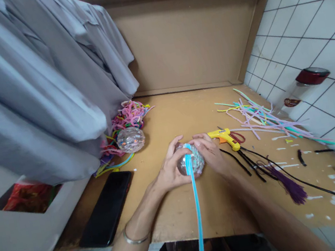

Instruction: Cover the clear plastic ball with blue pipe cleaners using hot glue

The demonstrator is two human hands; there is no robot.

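Observation:
A clear round ball (181,167), partly covered in pale fuzzy strands, is held between both hands over the near middle of the table. My left hand (172,168) wraps its left side, the thumb lying across a light blue pipe cleaner strip (197,206). That strip lies on the ball and hangs down past the table's front edge. My right hand (208,153) grips the ball's right side, its fingers near the strip's upper end. Just right of it lies a yellow glue gun (229,138). The ball's far side and underside are hidden.
Another clear ball (130,140) sits by a heap of colourful pipe cleaners (130,115) at left, near a black phone (107,208). Loose pipe cleaners (259,116), a purple tassel (288,184), a black cable (312,186) and a red-lidded jar (304,87) are at right. A grey cloth (48,68) hangs at left.

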